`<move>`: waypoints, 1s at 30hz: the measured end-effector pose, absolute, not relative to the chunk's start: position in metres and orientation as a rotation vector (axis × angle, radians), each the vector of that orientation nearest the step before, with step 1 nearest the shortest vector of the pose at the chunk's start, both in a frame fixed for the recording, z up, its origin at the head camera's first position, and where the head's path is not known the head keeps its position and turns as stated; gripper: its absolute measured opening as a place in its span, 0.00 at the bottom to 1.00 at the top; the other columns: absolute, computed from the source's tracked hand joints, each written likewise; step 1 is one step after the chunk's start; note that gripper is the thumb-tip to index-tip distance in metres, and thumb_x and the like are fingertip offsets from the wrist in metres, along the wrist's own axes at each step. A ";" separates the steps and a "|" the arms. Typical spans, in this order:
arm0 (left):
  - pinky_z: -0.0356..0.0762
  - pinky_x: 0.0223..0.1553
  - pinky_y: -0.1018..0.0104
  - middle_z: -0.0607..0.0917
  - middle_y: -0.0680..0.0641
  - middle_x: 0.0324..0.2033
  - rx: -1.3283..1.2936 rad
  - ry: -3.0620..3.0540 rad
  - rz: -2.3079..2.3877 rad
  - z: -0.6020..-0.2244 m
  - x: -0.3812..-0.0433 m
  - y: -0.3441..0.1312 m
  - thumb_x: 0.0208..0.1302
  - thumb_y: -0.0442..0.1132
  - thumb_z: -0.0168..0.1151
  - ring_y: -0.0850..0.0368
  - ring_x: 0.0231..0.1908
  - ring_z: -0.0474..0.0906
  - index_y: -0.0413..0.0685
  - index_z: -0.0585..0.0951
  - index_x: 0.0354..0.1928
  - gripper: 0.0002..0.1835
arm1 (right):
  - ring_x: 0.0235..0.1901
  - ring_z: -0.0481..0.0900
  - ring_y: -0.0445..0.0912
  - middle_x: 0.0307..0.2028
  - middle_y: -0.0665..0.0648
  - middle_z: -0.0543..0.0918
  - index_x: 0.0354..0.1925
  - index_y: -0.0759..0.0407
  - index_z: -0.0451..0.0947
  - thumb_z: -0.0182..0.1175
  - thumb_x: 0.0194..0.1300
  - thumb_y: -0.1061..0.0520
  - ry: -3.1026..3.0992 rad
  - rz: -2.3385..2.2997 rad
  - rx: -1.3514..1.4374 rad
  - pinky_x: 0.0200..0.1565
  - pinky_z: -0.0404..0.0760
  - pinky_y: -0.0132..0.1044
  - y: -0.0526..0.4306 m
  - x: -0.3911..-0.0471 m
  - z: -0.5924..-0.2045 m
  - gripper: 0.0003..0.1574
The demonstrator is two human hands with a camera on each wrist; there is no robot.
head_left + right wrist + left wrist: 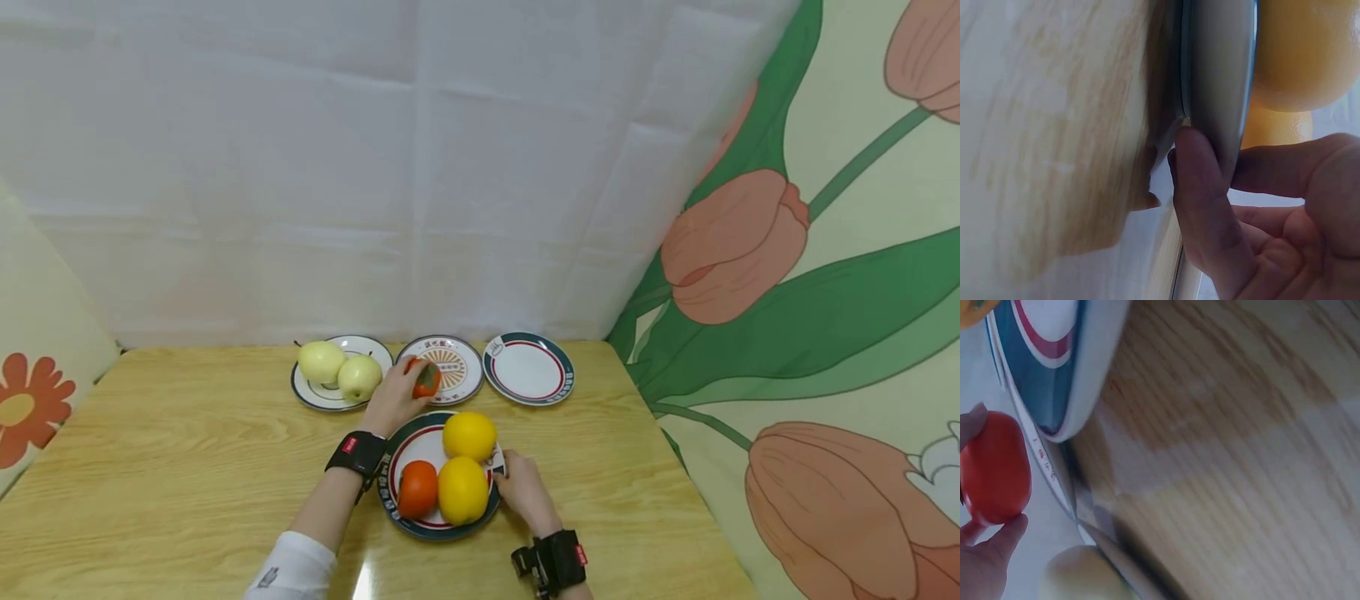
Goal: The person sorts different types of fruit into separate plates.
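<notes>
My left hand grips an orange-red persimmon over the left part of the middle back plate, which has a sunburst pattern. In the left wrist view, the thumb and fingers hold the persimmon at opposite ends. At the front plate, white with a dark green rim, my right hand pinches the right edge. This plate carries another persimmon and two yellow fruits. The right wrist view has the thumb and a finger on either side of the plate rim.
At the back left, a blue-rimmed plate bears two pale green fruits with stems. A green-rimmed plate stands at the back right. White cloth hangs behind the wooden table, and a tulip-printed wall borders its right side.
</notes>
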State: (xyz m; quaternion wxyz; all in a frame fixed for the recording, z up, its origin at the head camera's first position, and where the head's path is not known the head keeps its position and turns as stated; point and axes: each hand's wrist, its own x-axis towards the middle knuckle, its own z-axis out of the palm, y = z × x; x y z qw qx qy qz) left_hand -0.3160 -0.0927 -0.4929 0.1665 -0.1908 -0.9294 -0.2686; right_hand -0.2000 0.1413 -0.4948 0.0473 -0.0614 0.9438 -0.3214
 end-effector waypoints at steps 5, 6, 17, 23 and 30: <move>0.81 0.40 0.44 0.72 0.33 0.53 -0.494 -2.629 -0.734 -0.501 -0.321 -0.089 0.46 0.40 0.74 0.37 0.44 0.74 0.41 0.72 0.58 0.35 | 0.42 0.79 0.51 0.45 0.71 0.81 0.51 0.77 0.72 0.57 0.61 0.66 2.876 -0.991 -0.182 0.39 0.82 0.45 0.141 -0.201 -0.499 0.21; 0.81 0.39 0.44 0.72 0.33 0.53 -0.483 -2.630 -0.725 -0.502 -0.322 -0.089 0.46 0.40 0.74 0.36 0.44 0.74 0.41 0.72 0.58 0.35 | 0.42 0.79 0.51 0.45 0.71 0.81 0.51 0.76 0.72 0.57 0.61 0.65 2.877 -0.987 -0.178 0.40 0.82 0.45 0.141 -0.201 -0.499 0.21; 0.78 0.43 0.40 0.65 0.29 0.60 -0.388 -2.799 -0.666 -0.500 -0.323 -0.087 0.56 0.47 0.67 0.31 0.49 0.71 0.41 0.67 0.63 0.35 | 0.38 0.78 0.48 0.44 0.70 0.81 0.50 0.76 0.73 0.58 0.61 0.64 2.867 -0.992 -0.150 0.36 0.82 0.42 0.140 -0.200 -0.498 0.20; 0.77 0.47 0.40 0.63 0.30 0.63 -0.420 -2.834 -0.661 -0.499 -0.322 -0.092 0.59 0.47 0.63 0.32 0.53 0.68 0.44 0.67 0.64 0.33 | 0.36 0.78 0.48 0.43 0.70 0.81 0.49 0.76 0.72 0.57 0.61 0.65 2.869 -0.993 -0.153 0.34 0.81 0.41 0.140 -0.201 -0.499 0.20; 0.68 0.58 0.40 0.61 0.32 0.65 -0.530 -2.837 -0.734 -0.490 -0.312 -0.102 0.62 0.47 0.60 0.34 0.60 0.62 0.46 0.66 0.65 0.31 | 0.35 0.78 0.47 0.42 0.69 0.82 0.49 0.76 0.73 0.58 0.61 0.64 2.876 -0.981 -0.151 0.33 0.81 0.40 0.140 -0.200 -0.501 0.19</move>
